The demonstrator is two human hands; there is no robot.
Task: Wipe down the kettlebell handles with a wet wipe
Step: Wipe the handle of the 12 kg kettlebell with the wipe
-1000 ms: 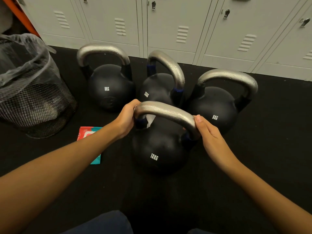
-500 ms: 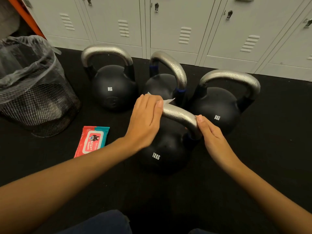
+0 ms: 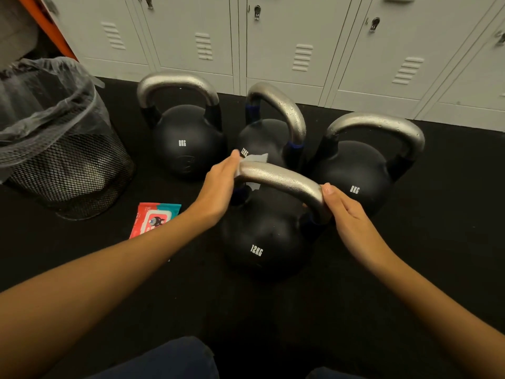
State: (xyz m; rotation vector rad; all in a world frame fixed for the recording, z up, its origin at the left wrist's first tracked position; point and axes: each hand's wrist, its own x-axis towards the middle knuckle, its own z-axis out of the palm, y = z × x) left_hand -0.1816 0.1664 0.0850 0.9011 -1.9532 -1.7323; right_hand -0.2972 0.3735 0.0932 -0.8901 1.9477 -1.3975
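A black 12KG kettlebell point(image 3: 262, 242) stands nearest me on the black floor, its silver handle point(image 3: 284, 180) arching across the middle of the view. My left hand point(image 3: 218, 187) wraps the handle's left end with a white wet wipe point(image 3: 255, 159) pressed under the fingers; bits of wipe stick out above and below the bar. My right hand point(image 3: 347, 214) grips the handle's right end where it bends down. Behind stand three more kettlebells: back left point(image 3: 188, 143), centre point(image 3: 262, 140) and right point(image 3: 352, 179), their silver handles beaded with droplets.
A red and teal wet wipe pack point(image 3: 153, 218) lies flat on the floor left of my left forearm. A black mesh bin with a plastic liner point(image 3: 62, 160) stands at the far left. Grey lockers point(image 3: 300, 42) run along the back. My knees show at the bottom edge.
My left hand with the wipe has slid back from the top of the handle toward its left end. My right hand has stayed on the right end.
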